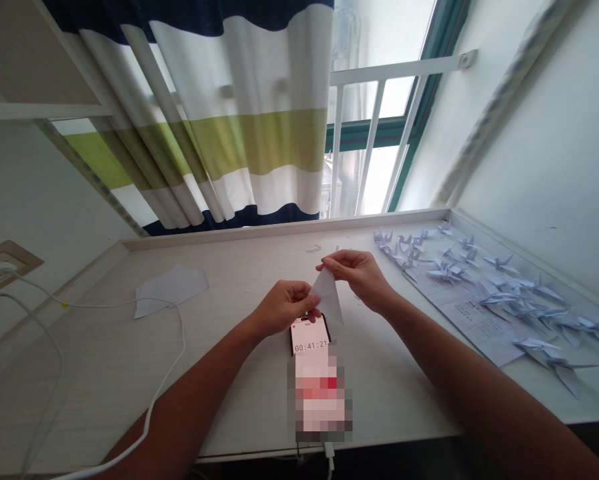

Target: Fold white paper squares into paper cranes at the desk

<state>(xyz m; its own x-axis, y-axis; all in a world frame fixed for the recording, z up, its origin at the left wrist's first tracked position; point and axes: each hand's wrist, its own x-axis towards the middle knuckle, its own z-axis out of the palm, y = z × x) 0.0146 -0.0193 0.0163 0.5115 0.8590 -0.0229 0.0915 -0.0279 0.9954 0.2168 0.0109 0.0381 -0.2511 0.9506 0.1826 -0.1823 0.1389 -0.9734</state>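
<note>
A folded sheet of white paper (332, 300), triangular in outline, is held up over the desk between both hands. My left hand (290, 305) pinches its left edge, with the fingers curled and the thumb on the front face. The top corner is gripped by my right hand (357, 272) between thumb and forefinger. Just below the paper lies a phone (310, 333) showing a timer, its lower part blurred out. The inner folds of the paper cannot be made out.
Several folded paper cranes (499, 287) cover the desk's right side, some on a printed sheet (449, 300). Loose white paper (172, 290) lies at the left. A white cable (182, 333) loops across the left side. Another cable (329, 457) plugs into the phone at the front edge.
</note>
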